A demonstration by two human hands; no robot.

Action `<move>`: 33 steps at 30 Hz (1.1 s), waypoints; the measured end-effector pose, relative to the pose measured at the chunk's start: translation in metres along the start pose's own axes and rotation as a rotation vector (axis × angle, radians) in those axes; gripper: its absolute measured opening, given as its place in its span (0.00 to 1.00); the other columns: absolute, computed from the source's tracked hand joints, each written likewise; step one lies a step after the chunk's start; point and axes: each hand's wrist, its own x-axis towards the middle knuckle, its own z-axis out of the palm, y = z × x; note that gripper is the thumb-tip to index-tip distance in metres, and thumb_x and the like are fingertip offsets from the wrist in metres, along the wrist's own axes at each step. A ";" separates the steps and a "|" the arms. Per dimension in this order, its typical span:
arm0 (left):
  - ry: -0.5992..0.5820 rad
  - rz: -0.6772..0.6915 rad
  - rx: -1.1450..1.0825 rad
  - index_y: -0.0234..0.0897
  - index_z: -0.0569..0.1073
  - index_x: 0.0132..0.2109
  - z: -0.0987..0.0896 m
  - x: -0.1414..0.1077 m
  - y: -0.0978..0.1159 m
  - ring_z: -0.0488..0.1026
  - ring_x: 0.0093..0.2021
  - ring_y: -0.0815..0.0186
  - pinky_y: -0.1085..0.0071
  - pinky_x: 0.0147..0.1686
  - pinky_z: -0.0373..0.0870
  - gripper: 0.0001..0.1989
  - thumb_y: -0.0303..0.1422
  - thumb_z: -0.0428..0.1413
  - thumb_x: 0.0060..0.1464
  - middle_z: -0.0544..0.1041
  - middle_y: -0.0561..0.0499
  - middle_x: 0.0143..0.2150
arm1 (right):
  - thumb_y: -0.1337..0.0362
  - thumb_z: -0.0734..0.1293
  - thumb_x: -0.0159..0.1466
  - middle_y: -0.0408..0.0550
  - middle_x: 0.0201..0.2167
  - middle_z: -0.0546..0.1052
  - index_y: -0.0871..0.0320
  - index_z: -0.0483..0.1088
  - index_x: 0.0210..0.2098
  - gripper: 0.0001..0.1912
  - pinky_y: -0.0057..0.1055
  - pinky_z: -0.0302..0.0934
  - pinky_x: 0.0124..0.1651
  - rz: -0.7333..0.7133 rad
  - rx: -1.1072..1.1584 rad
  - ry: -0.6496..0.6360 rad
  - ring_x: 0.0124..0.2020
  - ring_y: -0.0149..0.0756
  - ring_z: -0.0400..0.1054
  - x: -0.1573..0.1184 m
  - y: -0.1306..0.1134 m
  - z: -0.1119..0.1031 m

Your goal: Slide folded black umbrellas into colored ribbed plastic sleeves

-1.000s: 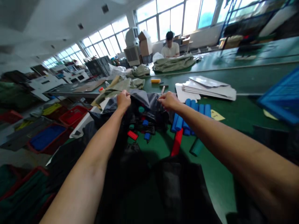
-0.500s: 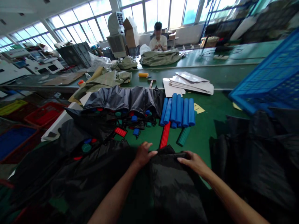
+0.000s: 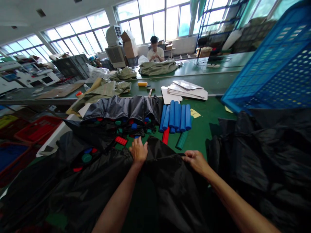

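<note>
One black bag (image 3: pixel 173 176) between left hand (image 3: pixel 139 151), grip unclear, and right hand (image 3: pixel 196 160), pinching it

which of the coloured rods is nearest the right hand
The green cylindrical rod, its near end just beyond the right hand; the blue ribbed rods and the red ribbed rod lie farther off.

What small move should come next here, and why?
Probably ease the black bag open a little more: the right hand pinches one end of its upper edge, the left hand is by the other end, and the blue rods lie outside, just beyond it.
</note>
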 end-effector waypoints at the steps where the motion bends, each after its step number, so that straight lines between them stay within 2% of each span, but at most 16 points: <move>1: -0.024 0.126 -0.053 0.37 0.62 0.61 -0.003 -0.007 0.005 0.63 0.58 0.54 0.59 0.52 0.60 0.27 0.40 0.51 0.57 0.67 0.39 0.58 | 0.57 0.67 0.50 0.37 0.14 0.61 0.58 0.60 0.15 0.16 0.25 0.46 0.22 -0.022 0.030 -0.039 0.19 0.26 0.52 -0.002 -0.007 0.003; 4: -0.337 0.493 -0.256 0.43 0.63 0.60 -0.001 -0.032 0.018 0.66 0.55 0.57 0.62 0.54 0.59 0.33 0.46 0.58 0.49 0.71 0.45 0.55 | 0.57 0.67 0.54 0.39 0.18 0.67 0.59 0.69 0.21 0.12 0.25 0.51 0.25 -0.080 0.135 -0.156 0.21 0.28 0.58 -0.010 -0.029 0.011; 6: -0.493 0.546 -0.343 0.40 0.73 0.50 0.002 -0.044 0.022 0.71 0.43 0.61 0.67 0.46 0.62 0.23 0.45 0.57 0.49 0.77 0.49 0.42 | 0.57 0.68 0.54 0.40 0.20 0.70 0.60 0.72 0.25 0.11 0.25 0.55 0.28 -0.087 0.198 -0.172 0.23 0.29 0.61 -0.016 -0.041 0.013; 7: -0.519 0.532 -0.380 0.37 0.77 0.41 0.002 -0.048 0.023 0.70 0.36 0.65 0.71 0.40 0.63 0.17 0.44 0.56 0.51 0.77 0.51 0.34 | 0.56 0.68 0.54 0.40 0.21 0.71 0.60 0.72 0.26 0.12 0.25 0.56 0.28 -0.079 0.242 -0.166 0.23 0.29 0.62 -0.018 -0.046 0.014; 9: -0.483 0.487 -0.464 0.34 0.74 0.27 -0.006 -0.050 0.022 0.65 0.27 0.70 0.75 0.31 0.59 0.17 0.42 0.51 0.54 0.70 0.55 0.23 | 0.55 0.69 0.54 0.41 0.23 0.73 0.60 0.72 0.28 0.13 0.25 0.58 0.29 -0.038 0.372 -0.176 0.24 0.30 0.64 -0.023 -0.053 0.014; 10: -0.434 0.462 -0.508 0.33 0.73 0.25 -0.013 -0.047 0.022 0.63 0.26 0.71 0.76 0.28 0.57 0.18 0.42 0.50 0.55 0.67 0.56 0.21 | 0.54 0.70 0.53 0.41 0.24 0.74 0.59 0.72 0.31 0.14 0.26 0.60 0.30 -0.012 0.450 -0.214 0.25 0.30 0.66 -0.025 -0.054 0.014; 13: -0.260 0.361 -0.600 0.33 0.72 0.26 -0.046 -0.031 0.019 0.62 0.27 0.71 0.77 0.27 0.56 0.18 0.44 0.50 0.54 0.66 0.57 0.23 | 0.56 0.73 0.50 0.44 0.30 0.77 0.59 0.72 0.39 0.19 0.32 0.65 0.37 0.067 0.603 -0.448 0.31 0.35 0.71 -0.036 -0.051 0.014; 16: -0.086 0.255 -0.582 0.34 0.74 0.29 -0.079 -0.006 0.013 0.64 0.27 0.70 0.76 0.27 0.57 0.19 0.47 0.51 0.52 0.68 0.56 0.23 | 0.61 0.74 0.48 0.47 0.31 0.79 0.62 0.74 0.39 0.20 0.35 0.67 0.40 0.146 0.592 -0.607 0.32 0.38 0.73 -0.047 -0.034 0.015; 19: 0.085 0.159 -0.500 0.34 0.75 0.32 -0.101 0.021 0.003 0.65 0.28 0.68 0.76 0.28 0.59 0.19 0.47 0.51 0.52 0.70 0.55 0.24 | 0.63 0.74 0.48 0.47 0.27 0.79 0.64 0.75 0.32 0.14 0.29 0.67 0.34 0.190 0.544 -0.590 0.27 0.34 0.73 -0.053 -0.016 0.016; 22: 0.189 0.058 -0.385 0.34 0.75 0.33 -0.112 0.046 -0.005 0.67 0.29 0.66 0.74 0.30 0.60 0.18 0.45 0.51 0.53 0.72 0.53 0.24 | 0.64 0.74 0.47 0.46 0.21 0.77 0.64 0.74 0.26 0.11 0.23 0.64 0.26 0.220 0.536 -0.460 0.21 0.29 0.70 -0.048 -0.007 0.015; 24: 0.230 0.001 -0.249 0.35 0.75 0.37 -0.115 0.056 -0.003 0.70 0.33 0.62 0.70 0.34 0.62 0.17 0.43 0.50 0.55 0.74 0.49 0.29 | 0.63 0.75 0.46 0.47 0.20 0.76 0.64 0.72 0.25 0.12 0.23 0.64 0.25 0.252 0.589 -0.342 0.20 0.29 0.70 -0.040 -0.007 0.012; 26: 0.324 -0.034 -0.074 0.36 0.73 0.47 -0.112 0.055 0.006 0.70 0.44 0.55 0.63 0.41 0.63 0.17 0.40 0.52 0.55 0.75 0.42 0.42 | 0.62 0.75 0.46 0.49 0.19 0.76 0.64 0.71 0.25 0.14 0.24 0.65 0.25 0.279 0.650 -0.240 0.20 0.30 0.70 -0.029 -0.010 0.010; 28: 0.441 -0.018 0.036 0.37 0.66 0.57 -0.104 0.040 0.020 0.64 0.54 0.51 0.56 0.47 0.61 0.24 0.37 0.55 0.53 0.68 0.38 0.53 | 0.60 0.75 0.47 0.49 0.16 0.75 0.62 0.68 0.23 0.14 0.25 0.64 0.23 0.294 0.674 -0.163 0.17 0.30 0.68 -0.018 -0.015 0.011; 29: 0.463 0.030 0.035 0.37 0.64 0.58 -0.096 0.028 0.028 0.62 0.56 0.50 0.55 0.49 0.61 0.26 0.37 0.56 0.53 0.66 0.38 0.55 | 0.60 0.75 0.47 0.48 0.15 0.74 0.61 0.67 0.21 0.15 0.25 0.63 0.21 0.298 0.676 -0.136 0.16 0.29 0.67 -0.012 -0.017 0.012; 31: 0.362 0.206 -0.069 0.37 0.68 0.53 -0.075 -0.004 0.043 0.64 0.53 0.54 0.58 0.49 0.62 0.21 0.38 0.56 0.53 0.69 0.41 0.51 | 0.59 0.75 0.46 0.47 0.13 0.73 0.60 0.65 0.20 0.16 0.25 0.62 0.19 0.298 0.678 -0.091 0.14 0.30 0.66 -0.004 -0.022 0.015; 33: 0.139 0.401 -0.205 0.38 0.73 0.44 -0.047 -0.038 0.052 0.68 0.47 0.59 0.63 0.47 0.64 0.13 0.39 0.57 0.53 0.72 0.46 0.44 | 0.58 0.75 0.46 0.46 0.12 0.72 0.60 0.64 0.20 0.17 0.24 0.59 0.17 0.269 0.681 -0.071 0.12 0.29 0.64 0.002 -0.027 0.018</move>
